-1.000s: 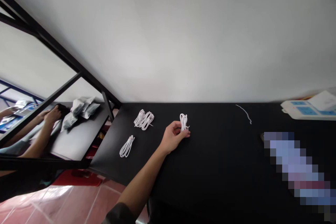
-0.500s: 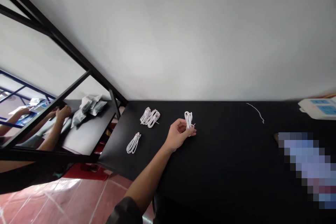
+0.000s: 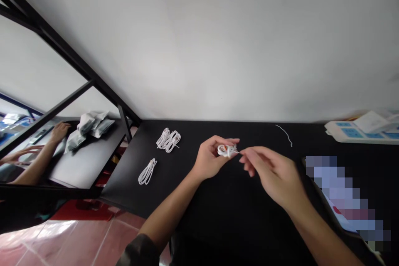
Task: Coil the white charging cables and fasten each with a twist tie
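My left hand (image 3: 208,160) holds a small coiled white cable (image 3: 227,150) between thumb and fingers, above the black table top (image 3: 124,187). My right hand (image 3: 270,173) reaches in from the right, its fingertips pinched at a thin end sticking out of that coil. Farther left on the table lie a doubled bundle of white cables (image 3: 168,140) and a single looped white cable (image 3: 147,171). A thin loose white cord (image 3: 284,135) rests near the back edge, right of my hands.
A white panel with blue patches (image 3: 352,133) sits at the back right, and a pixelated object (image 3: 339,195) lies at the right. Left, beyond a black metal frame (image 3: 67,56), a co-worker's hand (image 3: 59,132) works near grey packets (image 3: 85,126).
My right hand has come into view from the lower right and meets the coil. My left hand has turned the coil more sideways. The whole view has shifted slightly.
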Tool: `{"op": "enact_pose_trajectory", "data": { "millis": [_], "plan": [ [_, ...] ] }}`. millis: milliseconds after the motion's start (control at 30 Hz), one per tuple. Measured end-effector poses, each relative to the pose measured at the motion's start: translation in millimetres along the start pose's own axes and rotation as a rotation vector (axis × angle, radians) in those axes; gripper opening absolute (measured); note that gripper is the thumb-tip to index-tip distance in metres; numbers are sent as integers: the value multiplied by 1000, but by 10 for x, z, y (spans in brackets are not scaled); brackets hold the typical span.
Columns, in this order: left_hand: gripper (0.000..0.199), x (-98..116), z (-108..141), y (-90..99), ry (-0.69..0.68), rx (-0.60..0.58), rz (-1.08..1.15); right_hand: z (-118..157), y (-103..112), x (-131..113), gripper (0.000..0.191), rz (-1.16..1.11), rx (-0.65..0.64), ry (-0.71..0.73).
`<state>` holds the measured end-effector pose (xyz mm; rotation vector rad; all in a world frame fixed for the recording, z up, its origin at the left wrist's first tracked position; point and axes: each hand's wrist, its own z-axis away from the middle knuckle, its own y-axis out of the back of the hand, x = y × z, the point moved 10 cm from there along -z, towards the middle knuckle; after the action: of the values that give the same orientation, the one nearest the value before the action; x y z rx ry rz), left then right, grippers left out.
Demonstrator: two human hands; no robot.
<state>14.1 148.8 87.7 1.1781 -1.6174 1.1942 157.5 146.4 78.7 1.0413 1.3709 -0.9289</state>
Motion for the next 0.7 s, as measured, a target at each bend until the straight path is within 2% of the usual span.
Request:
{"op": "enact_pose_trajectory", "data": {
  "millis": [100,200,367,467,600,700],
  "plan": [
    [27,76,-14,-33,-154,-31,6,-72,-213,259,47,-155,-126,-183],
    [26,24,7,-4,-220,-51,-37,-84,-380,406,51,-315,-241,-273],
    [14,10,36,32,-241,-70,-217,-59,-272,412,44,-242,-255,-249],
    [14,24,45,15,-239,-88,-245,-50,-193,417,38,-192,-245,-274],
    [10,11,38,32,-223,-69,-270,-42,-198,479,35,-209,-276,-313],
    [10,-14,22,63,-212,-67,-277,-39,-222,511,32,-230,-285,-287]
  ]
}}
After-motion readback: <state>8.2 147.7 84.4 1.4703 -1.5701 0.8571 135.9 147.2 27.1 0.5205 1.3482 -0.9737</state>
